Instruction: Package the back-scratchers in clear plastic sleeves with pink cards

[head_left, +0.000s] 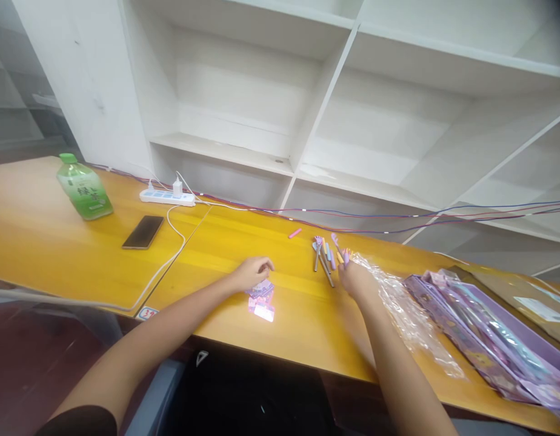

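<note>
My left hand (253, 274) rests on the table at the upper edge of a small fan of shiny purple-pink cards (262, 301). Its fingers are loosely curled and a little apart, with nothing visible in them. My right hand (354, 280) is closed around a thin stick with a lilac head (335, 238); the fingers cover part of it. Just left of that hand lies a loose group of small sticks (324, 257), some with metal rods and one with a lilac claw-shaped end. A pink stick (295, 233) lies apart, farther back.
Crumpled clear plastic wrap (398, 309) lies right of my right arm, beside a purple package (484, 339) and a brown cardboard piece (530, 300). On the left are a phone (143, 232), a green bottle (85, 188) and a power strip (166, 197). Cables run along the back.
</note>
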A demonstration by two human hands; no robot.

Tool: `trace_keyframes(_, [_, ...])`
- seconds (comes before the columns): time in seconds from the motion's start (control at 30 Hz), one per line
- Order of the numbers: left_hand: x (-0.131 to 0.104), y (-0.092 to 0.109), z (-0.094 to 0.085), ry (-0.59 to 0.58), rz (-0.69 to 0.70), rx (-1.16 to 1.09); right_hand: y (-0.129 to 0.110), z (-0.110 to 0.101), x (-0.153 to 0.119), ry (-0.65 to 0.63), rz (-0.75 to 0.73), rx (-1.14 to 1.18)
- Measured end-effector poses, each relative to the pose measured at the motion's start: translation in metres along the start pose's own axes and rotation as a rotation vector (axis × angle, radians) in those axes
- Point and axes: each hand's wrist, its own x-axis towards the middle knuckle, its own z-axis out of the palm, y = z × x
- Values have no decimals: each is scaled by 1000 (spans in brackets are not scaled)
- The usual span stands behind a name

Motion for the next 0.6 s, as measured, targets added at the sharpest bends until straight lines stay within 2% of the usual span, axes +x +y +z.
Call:
trace_keyframes(0.1, [-1, 7, -3, 80, 20, -69, -37, -11, -12, 46, -79, 122])
trace_keyframes(0.2, [-1, 11, -5, 93, 33, -214, -103, -18, -40, 81, -169, 294])
trace_keyframes(0.3, [1, 8, -6, 83, 71, -324, -171, -14, -70, -9, -281, 291])
trace_keyframes(0.37, [3, 3, -6, 145, 61, -310, -201, -5, -84, -48, -333, 311])
trace_keyframes(0.47, [6, -4, -6, 214, 18, -226, -214, 12, -90, -57, -322, 394])
trace_keyframes(0.6, [9, -5, -2, 180, 15, -183, -197, 23, -84, -58, -325, 546])
